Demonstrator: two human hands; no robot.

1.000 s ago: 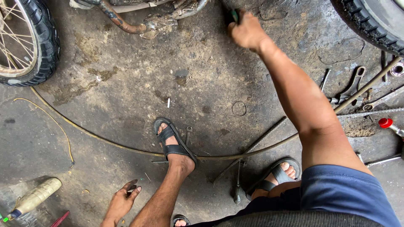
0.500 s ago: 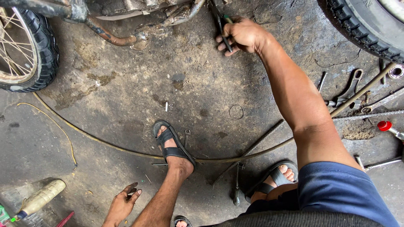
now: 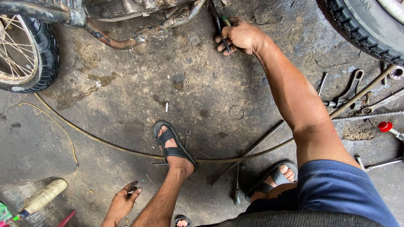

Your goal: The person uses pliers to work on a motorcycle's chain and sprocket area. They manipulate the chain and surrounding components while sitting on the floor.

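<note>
Pliers (image 3: 221, 26), dark-jawed with green handles, sit in the right hand (image 3: 243, 37), whose grip is closed around the handles, fingers curled under them. Their nose points up toward the rusty underside of the motorcycle frame (image 3: 139, 10), just above the hand, and seems to meet a part there, though the contact point is cut off by the picture's edge, so I cannot tell whether the jaws have bitten anything.

Below the pliers, well apart, the left hand (image 3: 123, 203) rests near the floor (image 3: 126, 105) beside the left shin, its grip open, fingers loosely spread and holding nothing. A sandalled foot (image 3: 171, 145) stands between the two hands, across a long bent rod (image 3: 105, 141) that curves over the concrete.

Left of the pliers, a rusted exhaust pipe (image 3: 109, 40) runs under the frame, and past it stands a spoked wheel (image 3: 25, 54). Right of the pliers, a second tyre (image 3: 366, 25) fills the corner; below it spanners (image 3: 351, 88) and a red-handled tool (image 3: 389, 128) lie scattered.

As a judgement, the work looks to be in its middle: the tool is up at the frame and gripped, yet no loosened part or removed piece shows near the pliers. Whatever is being worked on under the frame appears still attached.
</note>
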